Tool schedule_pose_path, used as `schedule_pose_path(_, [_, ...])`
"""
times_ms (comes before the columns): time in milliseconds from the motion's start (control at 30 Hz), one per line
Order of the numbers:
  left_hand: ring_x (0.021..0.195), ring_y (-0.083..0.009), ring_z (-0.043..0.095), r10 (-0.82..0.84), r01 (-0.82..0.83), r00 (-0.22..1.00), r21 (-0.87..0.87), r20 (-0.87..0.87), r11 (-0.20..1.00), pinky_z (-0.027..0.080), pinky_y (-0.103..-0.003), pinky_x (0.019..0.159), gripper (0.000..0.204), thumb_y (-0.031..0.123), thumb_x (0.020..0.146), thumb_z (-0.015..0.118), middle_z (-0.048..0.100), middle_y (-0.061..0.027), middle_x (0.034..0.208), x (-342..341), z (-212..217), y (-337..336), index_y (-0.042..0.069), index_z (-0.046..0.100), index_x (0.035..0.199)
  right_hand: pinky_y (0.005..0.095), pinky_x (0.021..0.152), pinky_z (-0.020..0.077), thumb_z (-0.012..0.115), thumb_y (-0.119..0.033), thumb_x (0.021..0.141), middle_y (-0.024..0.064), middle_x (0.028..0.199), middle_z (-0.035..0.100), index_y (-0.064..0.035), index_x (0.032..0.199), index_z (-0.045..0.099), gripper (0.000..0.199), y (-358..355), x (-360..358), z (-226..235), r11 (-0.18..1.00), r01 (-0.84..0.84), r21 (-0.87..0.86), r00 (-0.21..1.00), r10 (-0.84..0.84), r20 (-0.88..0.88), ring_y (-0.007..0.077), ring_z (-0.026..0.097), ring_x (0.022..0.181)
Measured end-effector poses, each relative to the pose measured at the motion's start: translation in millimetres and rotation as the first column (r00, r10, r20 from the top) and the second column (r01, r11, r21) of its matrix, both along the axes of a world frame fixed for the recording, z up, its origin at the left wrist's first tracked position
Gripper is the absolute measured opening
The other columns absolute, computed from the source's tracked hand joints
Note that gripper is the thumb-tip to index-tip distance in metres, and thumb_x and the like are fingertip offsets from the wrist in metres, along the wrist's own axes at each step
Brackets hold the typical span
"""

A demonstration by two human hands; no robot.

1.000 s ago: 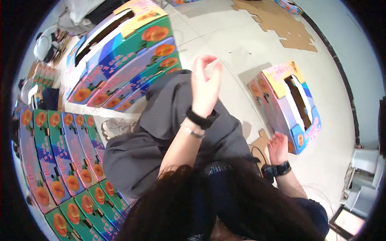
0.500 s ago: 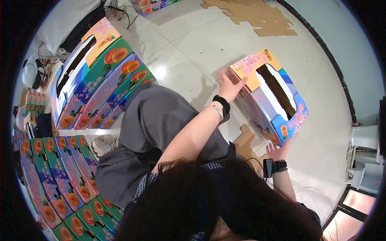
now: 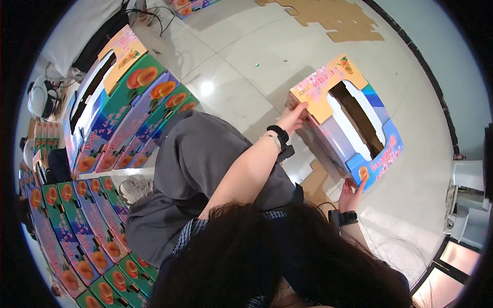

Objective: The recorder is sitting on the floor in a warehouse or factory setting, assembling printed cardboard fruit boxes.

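Observation:
A colourful fruit carton (image 3: 316,105) with an opening in its top is between my hands at the right. Its top is yellow at the far end and blue at the near end, with printed peaches. Gripping its left edge is my left hand (image 3: 293,118), thumb on top and the other fingers partly hidden against the side. My right hand (image 3: 351,197) grips the near corner, with a finger up on the blue part and others under the edge. Through the opening the brown inside shows. Whether the carton touches the floor, I cannot tell.
A stack of similar cartons (image 3: 134,100) stands at my left, and several more rows (image 3: 77,226) lie at the lower left. Flat brown cardboard (image 3: 336,23) lies on the tiled floor (image 3: 231,72) ahead. Another cardboard piece (image 3: 317,182) is beside my knee. A wall (image 3: 436,56) runs along the right.
The carton has shifted a little to the right and looks slightly larger. My left hand has slid nearer along its edge, and my right hand's spread fingers have closed on the near corner.

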State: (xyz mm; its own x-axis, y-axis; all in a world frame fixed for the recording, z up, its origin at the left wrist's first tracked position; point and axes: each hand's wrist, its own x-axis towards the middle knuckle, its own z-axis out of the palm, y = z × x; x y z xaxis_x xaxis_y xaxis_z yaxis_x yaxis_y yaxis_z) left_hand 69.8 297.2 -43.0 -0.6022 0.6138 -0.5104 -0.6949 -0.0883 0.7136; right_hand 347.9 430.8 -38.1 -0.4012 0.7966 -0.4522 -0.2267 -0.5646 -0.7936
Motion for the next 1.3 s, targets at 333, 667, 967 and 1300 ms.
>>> schedule_pose_path(333, [0.092,-0.0182,0.053,0.260,-0.207,0.957,0.324,-0.127,0.923,0.044,-0.035,0.079,0.048,0.025,0.080,0.054,0.050,-0.0080,0.108,4.2,34.2,-37.4,0.006,0.034,0.120,0.0334,0.101,0.0252,0.042,-0.042,0.086,0.0113,0.127,0.037,-0.0045,0.127,0.030,0.056,-18.4,-9.4,9.3,0.970,-0.053,0.238,0.965,0.110,-0.237,0.0233,0.037,0.116])
schedule_pose_path(667, [0.109,-0.0162,0.043,0.841,-0.402,0.380,0.750,-0.386,0.526,0.037,-0.032,0.090,0.063,0.031,0.075,0.059,0.043,-0.0046,0.118,36.2,144.8,-226.8,0.006,0.030,0.125,0.0366,0.096,0.0298,0.049,-0.049,0.079,0.0012,0.110,0.051,-0.0113,0.112,0.047,0.050,-71.8,-150.4,71.8,0.937,-0.173,0.305,0.770,0.321,-0.551,0.0208,0.045,0.106])
schedule_pose_path(967, [0.096,-0.0206,0.052,0.851,-0.714,-0.308,0.695,-0.425,0.089,0.044,-0.036,0.079,0.041,0.038,0.083,0.038,0.054,-0.0072,0.103,74.0,223.4,-371.0,0.008,0.047,0.110,0.0376,0.101,0.0231,0.045,-0.039,0.084,0.0041,0.129,0.037,-0.0104,0.126,0.035,0.052,-247.6,-297.8,157.5,0.739,-0.429,0.519,0.352,0.666,-0.658,0.0197,0.034,0.119])
schedule_pose_path(1300, [0.110,-0.0155,0.040,0.568,-0.823,-0.517,0.555,-0.640,-0.123,0.026,-0.033,0.093,0.038,0.028,0.085,0.041,0.044,-0.0052,0.118,48.9,216.3,-452.2,0.007,0.041,0.116,0.0305,0.098,0.0260,0.036,-0.041,0.088,0.0032,0.125,0.041,-0.0083,0.124,0.036,0.049,-330.7,-371.5,199.1,0.445,-0.563,0.697,0.210,0.892,-0.400,0.0153,0.037,0.115])
